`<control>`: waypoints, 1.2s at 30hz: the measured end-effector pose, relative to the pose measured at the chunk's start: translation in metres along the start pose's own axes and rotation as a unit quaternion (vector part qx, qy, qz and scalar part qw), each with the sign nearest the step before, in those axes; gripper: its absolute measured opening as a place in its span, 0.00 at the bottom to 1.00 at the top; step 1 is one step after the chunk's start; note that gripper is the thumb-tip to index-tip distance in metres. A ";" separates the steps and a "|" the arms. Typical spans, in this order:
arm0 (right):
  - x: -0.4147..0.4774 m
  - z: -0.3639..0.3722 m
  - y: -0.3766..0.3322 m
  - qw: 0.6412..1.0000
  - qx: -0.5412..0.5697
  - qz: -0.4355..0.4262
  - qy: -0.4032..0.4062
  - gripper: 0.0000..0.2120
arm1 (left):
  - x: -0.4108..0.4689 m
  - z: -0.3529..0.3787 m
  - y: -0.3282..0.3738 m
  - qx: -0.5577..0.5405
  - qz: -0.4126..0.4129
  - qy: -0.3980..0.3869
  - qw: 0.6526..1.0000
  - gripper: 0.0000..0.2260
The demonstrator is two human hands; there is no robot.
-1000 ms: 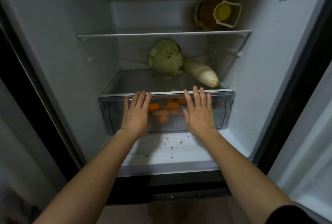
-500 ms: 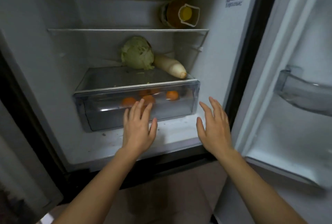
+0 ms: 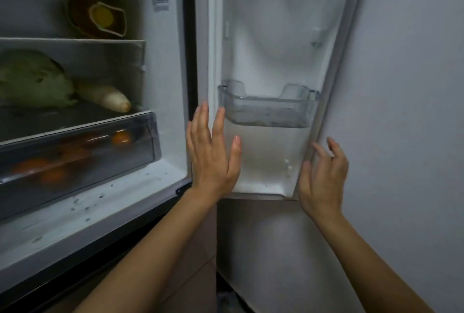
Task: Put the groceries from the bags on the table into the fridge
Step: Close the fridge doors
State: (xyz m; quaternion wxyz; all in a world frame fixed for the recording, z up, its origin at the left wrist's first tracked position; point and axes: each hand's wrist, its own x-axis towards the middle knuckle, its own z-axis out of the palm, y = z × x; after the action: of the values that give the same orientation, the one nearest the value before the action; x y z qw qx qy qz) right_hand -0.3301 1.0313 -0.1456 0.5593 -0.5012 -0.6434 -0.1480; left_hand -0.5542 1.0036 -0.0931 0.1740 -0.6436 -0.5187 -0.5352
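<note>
Reaching forward in the head view, both bare arms stretch toward the open fridge door (image 3: 276,36). The left hand (image 3: 213,152) is held flat, fingers straight and close together, thumb apart, holding nothing; it hovers in front of the hinge side of the door, just beside the clear door bin (image 3: 268,112). The right hand (image 3: 322,174) is at the door's outer edge, low down, its fingers loosely curled and spread, with nothing gripped; whether the fingertips touch the edge cannot be told. The fridge (image 3: 170,86) stands open on the left. A cabbage (image 3: 32,79) and a white radish (image 3: 108,97) lie side by side, touching, on the shelf above the clear drawer (image 3: 148,137). Oranges (image 3: 121,137) show blurred through the drawer's front, and the drawer is pushed in. On the shelf above, a bottle (image 3: 100,19) with a yellow cap lies on its side. A plain wall (image 3: 414,86) stands to the right of the door.
</note>
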 end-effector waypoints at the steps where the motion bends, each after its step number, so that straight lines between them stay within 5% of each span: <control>1: 0.008 -0.005 0.012 0.999 0.018 0.041 0.007 0.22 | 0.008 0.003 0.011 -0.004 0.010 0.020 1.000 0.29; 6: 0.057 -0.008 0.040 0.963 0.165 0.211 -0.028 0.26 | 0.039 0.008 0.051 0.024 0.018 0.110 0.993 0.31; 15: 0.095 0.029 0.041 0.834 0.376 0.320 -0.247 0.30 | 0.047 0.021 0.085 0.167 -0.006 0.063 0.984 0.25; 21: 0.096 0.031 0.061 0.809 0.409 0.316 -0.280 0.33 | 0.044 0.010 0.086 0.196 -0.018 0.043 0.980 0.26; 24: 0.086 0.020 0.059 0.828 0.387 0.285 -0.289 0.36 | 0.039 -0.005 0.080 0.180 -0.035 0.047 0.982 0.28; 27: 0.063 0.007 0.046 0.843 0.381 0.266 -0.270 0.32 | 0.029 -0.031 0.069 0.128 -0.072 0.056 0.988 0.27; 32: 0.004 -0.025 -0.007 0.813 0.432 0.252 -0.299 0.28 | 0.006 -0.094 0.055 -0.005 -0.195 0.055 0.979 0.26; 36: -0.049 -0.026 -0.058 0.828 0.445 0.158 -0.303 0.39 | -0.032 -0.132 0.067 -0.056 -0.234 0.050 0.969 0.27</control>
State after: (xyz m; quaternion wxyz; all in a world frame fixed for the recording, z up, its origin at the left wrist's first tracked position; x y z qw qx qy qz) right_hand -0.3685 0.9623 -0.1585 0.5147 -0.3121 -0.6889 0.4037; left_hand -0.5603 0.8587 -0.0505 0.0331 -0.4855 -0.6150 -0.6205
